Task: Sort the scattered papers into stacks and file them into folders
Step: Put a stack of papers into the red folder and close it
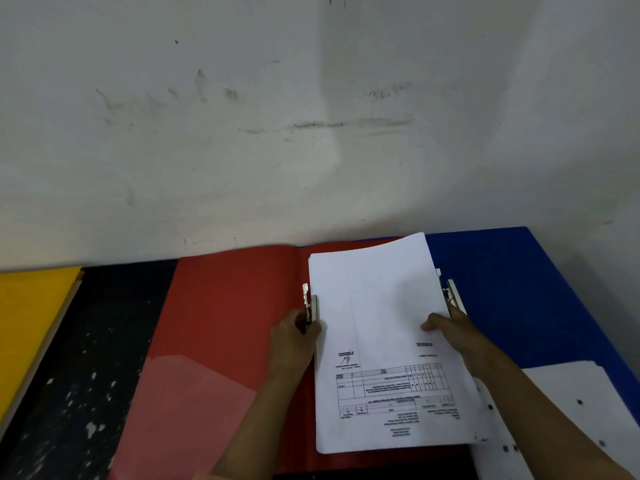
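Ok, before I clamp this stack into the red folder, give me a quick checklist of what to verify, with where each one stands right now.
1. Red folder lies open and flat: ok.
2. Paper stack sits on the folder's right half, beside the spine: ok.
3. Sheets squared up: not ok; the far edges fan apart and one top corner sticks out past the rest.
4. Left hand on the metal clip at the stack's left edge: ok, fingers are at the clip.
5. Stack's edge seated under the clip: cannot tell.
6. Right hand steadying the stack's right edge: ok, fingers curl over it.
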